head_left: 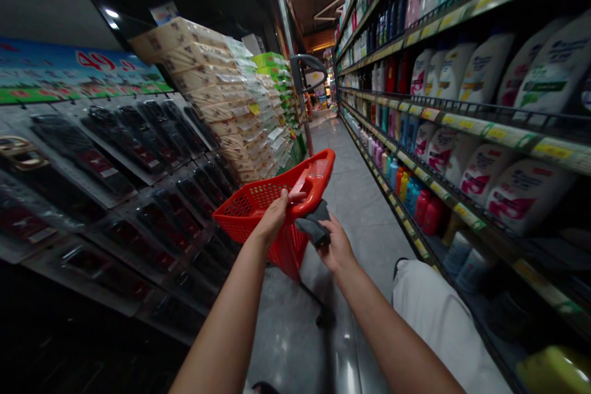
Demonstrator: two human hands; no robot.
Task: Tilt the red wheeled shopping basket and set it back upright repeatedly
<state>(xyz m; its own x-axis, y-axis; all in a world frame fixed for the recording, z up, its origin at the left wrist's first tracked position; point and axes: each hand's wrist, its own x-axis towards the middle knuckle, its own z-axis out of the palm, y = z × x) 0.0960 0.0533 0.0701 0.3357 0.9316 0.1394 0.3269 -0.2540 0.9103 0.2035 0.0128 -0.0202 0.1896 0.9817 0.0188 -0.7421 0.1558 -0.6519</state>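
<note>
A red plastic shopping cart (252,206) stands tilted in the aisle just ahead of me. My left hand (274,218) is closed over the cart's red handle bar (311,188). My right hand (337,249) grips the grey handle piece (314,225) just below the red bar. The basket looks empty where its mesh shows. My leg in light trousers (438,314) is at the lower right.
Shelves of shampoo and detergent bottles (462,129) line the right side. On the left hang dark packaged goods on pegs (138,154), with stacked tissue packs (231,98) beyond. A grey tiled aisle floor (351,178) runs ahead; a metal pillar (295,68) stands past the cart.
</note>
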